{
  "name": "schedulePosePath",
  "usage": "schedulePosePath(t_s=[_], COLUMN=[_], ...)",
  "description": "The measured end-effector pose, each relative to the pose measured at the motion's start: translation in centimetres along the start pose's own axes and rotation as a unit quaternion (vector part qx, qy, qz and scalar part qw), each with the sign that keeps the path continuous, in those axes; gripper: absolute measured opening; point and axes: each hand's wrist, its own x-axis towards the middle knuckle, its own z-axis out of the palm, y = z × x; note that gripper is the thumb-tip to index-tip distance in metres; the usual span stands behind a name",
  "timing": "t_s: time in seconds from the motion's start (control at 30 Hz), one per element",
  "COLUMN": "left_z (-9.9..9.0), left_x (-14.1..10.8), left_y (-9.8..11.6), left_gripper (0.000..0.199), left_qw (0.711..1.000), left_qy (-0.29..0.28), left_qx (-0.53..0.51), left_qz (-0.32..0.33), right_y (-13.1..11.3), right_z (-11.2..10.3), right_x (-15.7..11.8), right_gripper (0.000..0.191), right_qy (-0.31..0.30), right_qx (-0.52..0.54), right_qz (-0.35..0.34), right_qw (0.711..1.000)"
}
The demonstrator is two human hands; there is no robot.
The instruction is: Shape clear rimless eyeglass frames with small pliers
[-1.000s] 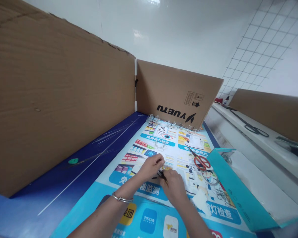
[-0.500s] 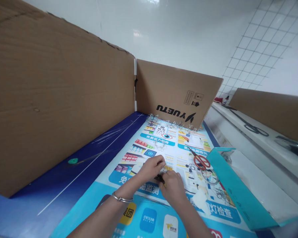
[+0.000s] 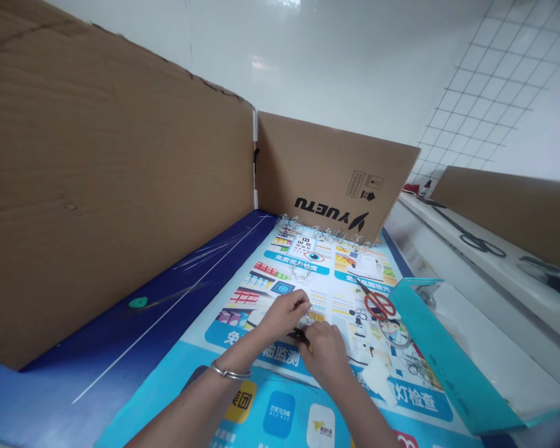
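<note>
My left hand (image 3: 287,311) is closed in a pinch, fingertips on a small silvery wire piece (image 3: 304,320) that they mostly cover. Close beside it, my right hand (image 3: 327,350) is wrapped round a small dark tool (image 3: 299,336) that looks like pliers, with a bit of yellow by the fingers. The tool's tip points left, just below the wire piece; whether they touch I cannot tell. Both hands are over a printed blue and white sheet (image 3: 266,382). To their right lie red-handled scissors (image 3: 379,306) and a clear roll or ring (image 3: 394,332).
Silvery wire pieces (image 3: 326,234) line the far edge by a cardboard panel (image 3: 336,168); another panel (image 3: 121,180) walls the left. On the right is an open teal box (image 3: 452,354). White fluff (image 3: 377,377) and thin wires (image 3: 417,368) lie near it. A green item (image 3: 138,302) is at left.
Both hands keep nearly the same place and grip. My left fingers have risen very slightly, and a little more of the wire piece shows between the hands.
</note>
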Motion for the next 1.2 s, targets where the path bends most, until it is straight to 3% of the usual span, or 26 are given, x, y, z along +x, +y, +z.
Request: schedulePosePath(t_s=[0.43, 0.63, 0.83, 1.2], left_z=[-0.6, -0.6, -0.4, -0.1], left_x=[0.4, 0.6, 0.6, 0.5], left_y=[-0.2, -0.5, -0.5, -0.5], left_gripper=[0.02, 0.021, 0.02, 0.016], left_qw=[0.988, 0.976, 0.979, 0.99], left_qy=[0.092, 0.096, 0.091, 0.074], left_qx=[-0.116, -0.185, -0.173, -0.112], left_qz=[-0.049, -0.064, -0.062, -0.051], right_y=[0.1, 0.2, 1.1, 1.3], right_z=[-0.4, -0.3, 0.0, -1.0], right_x=[-0.2, -0.2, 0.0, 0.1], right_gripper=[0.013, 0.018, 0.031, 0.035], right_qy=[0.024, 0.044, 0.069, 0.044], right_qx=[0.013, 0.041, 0.06, 0.009], right_qz=[-0.007, -0.003, 0.032, 0.073], right_qw=[1.0, 0.998, 0.995, 0.996])
